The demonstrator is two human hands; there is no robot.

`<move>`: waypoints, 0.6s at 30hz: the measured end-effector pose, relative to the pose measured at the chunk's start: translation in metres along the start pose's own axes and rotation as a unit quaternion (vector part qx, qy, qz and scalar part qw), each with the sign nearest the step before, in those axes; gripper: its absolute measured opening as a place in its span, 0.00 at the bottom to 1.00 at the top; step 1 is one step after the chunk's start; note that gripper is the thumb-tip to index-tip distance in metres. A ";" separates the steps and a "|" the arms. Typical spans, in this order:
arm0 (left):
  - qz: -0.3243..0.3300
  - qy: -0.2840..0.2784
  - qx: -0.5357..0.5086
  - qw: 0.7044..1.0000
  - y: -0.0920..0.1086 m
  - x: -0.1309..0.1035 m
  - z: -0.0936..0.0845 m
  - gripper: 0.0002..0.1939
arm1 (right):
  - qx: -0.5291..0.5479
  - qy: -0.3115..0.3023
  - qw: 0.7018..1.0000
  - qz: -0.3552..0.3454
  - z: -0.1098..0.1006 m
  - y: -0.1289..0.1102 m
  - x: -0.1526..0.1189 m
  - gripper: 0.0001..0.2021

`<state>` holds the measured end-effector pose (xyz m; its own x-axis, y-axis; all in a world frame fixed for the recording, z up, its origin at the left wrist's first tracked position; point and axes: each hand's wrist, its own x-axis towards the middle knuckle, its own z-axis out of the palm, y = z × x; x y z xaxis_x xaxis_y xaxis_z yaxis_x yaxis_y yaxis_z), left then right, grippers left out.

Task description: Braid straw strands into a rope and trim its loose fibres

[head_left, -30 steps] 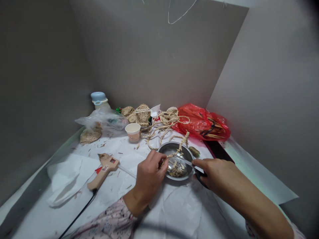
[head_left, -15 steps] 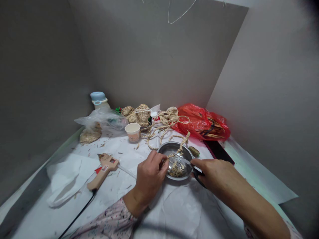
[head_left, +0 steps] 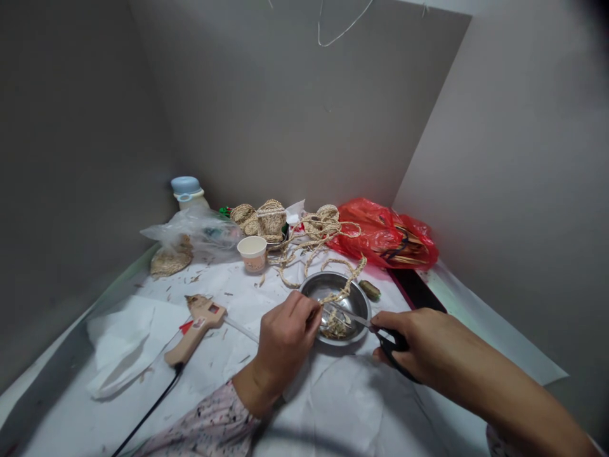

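Both hands [head_left: 288, 327] curled, right forearm [head_left: 490, 374] bare

- left hand [head_left: 288, 330], just below center: pinching a braided straw cord [head_left: 353, 284] over a metal bowl [head_left: 311, 287]
- right hand [head_left: 423, 346], lower right: gripping black-handled scissors [head_left: 359, 319], blades over the bowl, honestly can't tell if they're touching the cord
- glue gun [head_left: 196, 333] lying lower left
- paper cup [head_left: 253, 259] mid-frame, red bag [head_left: 364, 228] right of it
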<state>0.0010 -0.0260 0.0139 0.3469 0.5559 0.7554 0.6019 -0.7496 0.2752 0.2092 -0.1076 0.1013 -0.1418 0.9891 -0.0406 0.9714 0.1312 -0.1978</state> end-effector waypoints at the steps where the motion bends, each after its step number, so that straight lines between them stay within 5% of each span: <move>1: 0.003 0.001 0.005 1.000 0.000 0.000 0.000 0.06 | -0.006 0.001 1.000 0.002 0.001 0.001 0.000 0.10; 18: 0.040 0.007 0.032 0.999 0.005 0.001 -0.001 0.07 | -0.020 -0.004 1.000 0.017 0.004 0.001 0.001 0.12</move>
<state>0.0041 -0.0299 0.0163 0.3854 0.4898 0.7820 0.6173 -0.7668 0.1761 0.2095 -0.1065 0.0969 -0.1104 0.9924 -0.0537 0.9825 0.1008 -0.1568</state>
